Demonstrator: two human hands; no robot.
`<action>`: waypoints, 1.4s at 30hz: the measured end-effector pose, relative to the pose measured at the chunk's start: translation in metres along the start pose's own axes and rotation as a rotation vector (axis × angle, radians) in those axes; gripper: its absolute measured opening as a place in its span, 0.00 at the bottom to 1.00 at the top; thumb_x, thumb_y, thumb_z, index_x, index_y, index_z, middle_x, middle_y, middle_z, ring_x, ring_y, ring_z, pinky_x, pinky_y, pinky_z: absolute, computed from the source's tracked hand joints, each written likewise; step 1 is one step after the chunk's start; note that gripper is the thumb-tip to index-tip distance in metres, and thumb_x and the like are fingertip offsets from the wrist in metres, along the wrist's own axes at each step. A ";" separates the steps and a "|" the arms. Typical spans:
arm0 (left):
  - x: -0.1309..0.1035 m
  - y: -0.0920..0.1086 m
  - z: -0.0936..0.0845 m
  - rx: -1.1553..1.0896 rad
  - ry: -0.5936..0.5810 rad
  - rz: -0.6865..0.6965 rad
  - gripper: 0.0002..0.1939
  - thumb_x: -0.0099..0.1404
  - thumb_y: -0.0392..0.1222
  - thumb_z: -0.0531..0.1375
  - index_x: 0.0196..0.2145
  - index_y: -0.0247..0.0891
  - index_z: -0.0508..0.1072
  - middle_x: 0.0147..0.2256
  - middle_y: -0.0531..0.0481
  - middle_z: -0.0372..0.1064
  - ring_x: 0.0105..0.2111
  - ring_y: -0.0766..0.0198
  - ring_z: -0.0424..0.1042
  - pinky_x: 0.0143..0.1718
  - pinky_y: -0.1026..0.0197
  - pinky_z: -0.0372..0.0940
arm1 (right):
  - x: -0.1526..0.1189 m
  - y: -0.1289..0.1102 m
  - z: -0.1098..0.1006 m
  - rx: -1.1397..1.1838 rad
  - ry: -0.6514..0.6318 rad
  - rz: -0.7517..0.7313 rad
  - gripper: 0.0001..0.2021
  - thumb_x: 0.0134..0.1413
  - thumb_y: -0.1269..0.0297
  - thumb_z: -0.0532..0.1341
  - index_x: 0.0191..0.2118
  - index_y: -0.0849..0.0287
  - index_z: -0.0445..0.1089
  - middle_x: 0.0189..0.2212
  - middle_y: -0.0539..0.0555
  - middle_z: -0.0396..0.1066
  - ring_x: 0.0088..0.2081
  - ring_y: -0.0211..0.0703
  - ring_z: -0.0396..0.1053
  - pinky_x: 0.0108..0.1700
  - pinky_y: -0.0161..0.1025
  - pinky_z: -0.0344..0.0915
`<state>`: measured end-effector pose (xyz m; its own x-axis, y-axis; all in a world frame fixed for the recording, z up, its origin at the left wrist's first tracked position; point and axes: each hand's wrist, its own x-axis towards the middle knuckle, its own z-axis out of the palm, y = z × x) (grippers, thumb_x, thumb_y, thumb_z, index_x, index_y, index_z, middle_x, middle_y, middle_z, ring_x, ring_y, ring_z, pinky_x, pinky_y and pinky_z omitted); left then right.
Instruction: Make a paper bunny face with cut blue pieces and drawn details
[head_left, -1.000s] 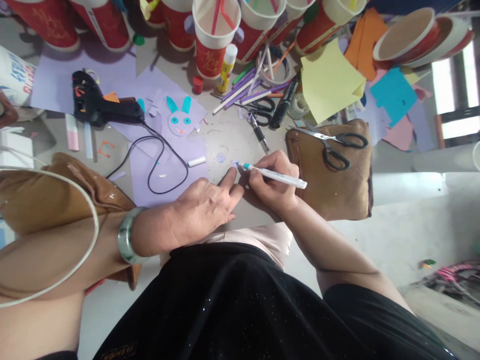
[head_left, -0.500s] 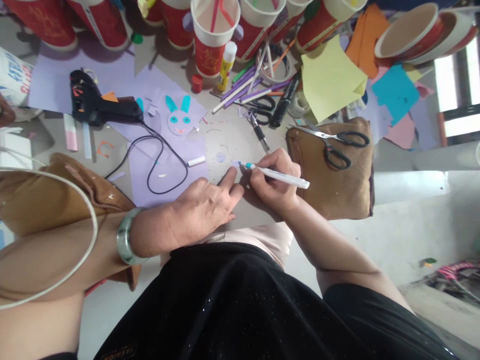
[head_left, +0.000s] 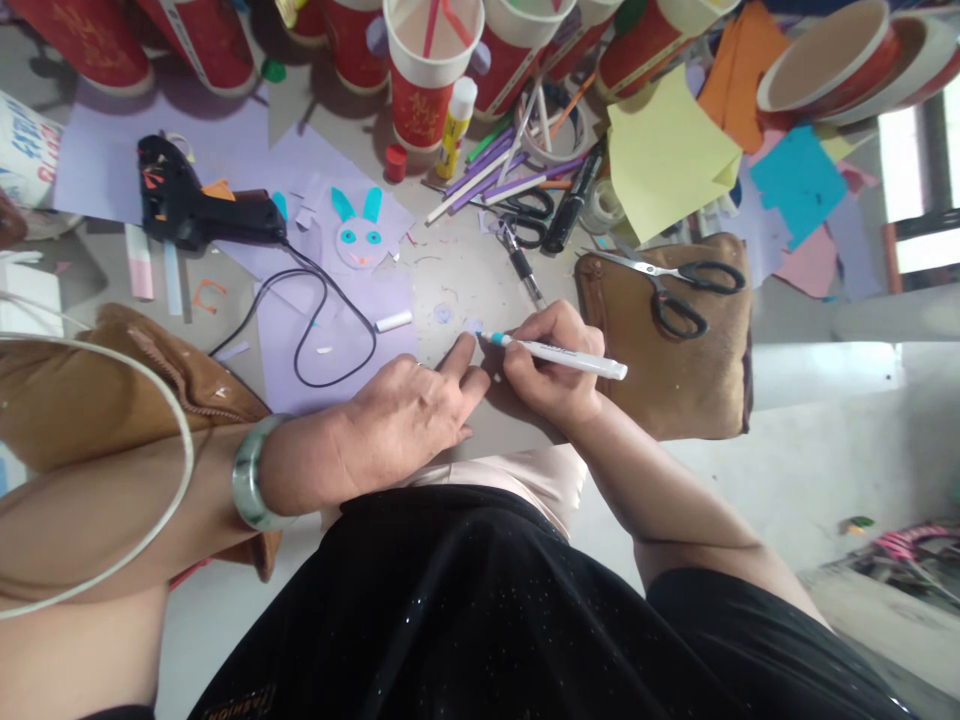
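Note:
In my right hand (head_left: 556,368) is a white marker (head_left: 576,358) with a teal tip, pinched between thumb and fingers. Its tip touches or nearly touches a tiny purple paper piece (head_left: 472,326) on the table. My left hand (head_left: 397,415) lies flat with its index finger stretched to that piece's lower edge. Just left of it is a small round purple paper piece (head_left: 443,314) with marks on it. A white marker cap (head_left: 394,321) rests on purple paper (head_left: 337,350). Farther back lies a paper rabbit face (head_left: 361,242) with teal ears and eyes.
A black glue gun (head_left: 202,210) and its looping cord lie at left. Scissors (head_left: 675,280) rest on a brown pouch (head_left: 675,390) at right. Behind are a black-capped pen (head_left: 523,268), a glue stick (head_left: 456,130), straws (head_left: 487,178), yellow paper (head_left: 671,150) and red paper cups (head_left: 420,110).
The view has shifted slightly. My right hand and the marker sit a few pixels farther right and lower, while my left hand keeps its place.

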<state>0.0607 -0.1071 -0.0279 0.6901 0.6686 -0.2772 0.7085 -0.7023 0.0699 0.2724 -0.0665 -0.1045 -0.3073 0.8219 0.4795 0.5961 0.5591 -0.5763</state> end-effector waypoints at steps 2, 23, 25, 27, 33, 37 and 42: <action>0.001 0.000 0.002 -0.010 -0.008 0.002 0.22 0.76 0.49 0.60 0.61 0.34 0.70 0.70 0.29 0.61 0.33 0.59 0.80 0.32 0.57 0.67 | 0.001 -0.002 0.000 0.008 0.012 -0.014 0.07 0.54 0.70 0.63 0.32 0.52 0.63 0.24 0.46 0.69 0.22 0.38 0.65 0.25 0.38 0.62; -0.002 0.000 -0.003 -0.025 0.010 0.000 0.20 0.77 0.46 0.58 0.60 0.33 0.70 0.72 0.28 0.57 0.39 0.56 0.81 0.34 0.58 0.66 | 0.003 -0.004 0.002 0.004 -0.004 0.037 0.05 0.58 0.65 0.63 0.33 0.51 0.66 0.23 0.46 0.70 0.23 0.38 0.67 0.25 0.38 0.65; -0.002 0.000 -0.004 -0.043 -0.008 -0.003 0.20 0.76 0.46 0.58 0.60 0.33 0.70 0.72 0.28 0.57 0.38 0.56 0.80 0.33 0.57 0.66 | 0.004 -0.005 0.002 0.039 0.011 0.022 0.05 0.58 0.66 0.63 0.34 0.52 0.66 0.23 0.45 0.70 0.23 0.37 0.66 0.25 0.37 0.64; -0.001 0.000 -0.004 -0.066 -0.016 -0.015 0.20 0.76 0.43 0.59 0.61 0.33 0.69 0.72 0.29 0.57 0.37 0.57 0.80 0.34 0.57 0.67 | 0.005 -0.006 0.002 0.079 0.019 0.008 0.05 0.58 0.69 0.63 0.34 0.52 0.66 0.23 0.44 0.70 0.22 0.35 0.65 0.25 0.36 0.62; 0.000 -0.001 -0.002 -0.038 -0.025 0.002 0.21 0.77 0.48 0.58 0.61 0.34 0.70 0.72 0.29 0.58 0.36 0.57 0.80 0.33 0.57 0.66 | 0.007 -0.009 0.000 0.090 0.007 0.025 0.07 0.56 0.70 0.64 0.33 0.53 0.65 0.23 0.44 0.69 0.22 0.34 0.64 0.24 0.35 0.62; -0.001 0.000 -0.003 -0.008 -0.009 -0.001 0.18 0.77 0.41 0.56 0.60 0.32 0.69 0.70 0.29 0.62 0.40 0.57 0.80 0.36 0.58 0.67 | 0.005 -0.007 0.001 0.038 -0.006 0.034 0.05 0.57 0.68 0.63 0.33 0.52 0.65 0.23 0.45 0.69 0.22 0.36 0.65 0.24 0.37 0.64; -0.003 0.000 -0.003 0.009 0.032 -0.002 0.17 0.77 0.42 0.54 0.57 0.30 0.71 0.69 0.25 0.61 0.36 0.56 0.80 0.34 0.56 0.67 | 0.002 -0.004 0.002 0.038 -0.020 0.072 0.05 0.57 0.68 0.63 0.34 0.52 0.65 0.23 0.46 0.68 0.22 0.37 0.64 0.25 0.38 0.64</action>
<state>0.0595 -0.1086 -0.0245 0.6934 0.6770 -0.2468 0.7083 -0.7033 0.0608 0.2673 -0.0671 -0.1026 -0.2796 0.8620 0.4228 0.5889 0.5018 -0.6336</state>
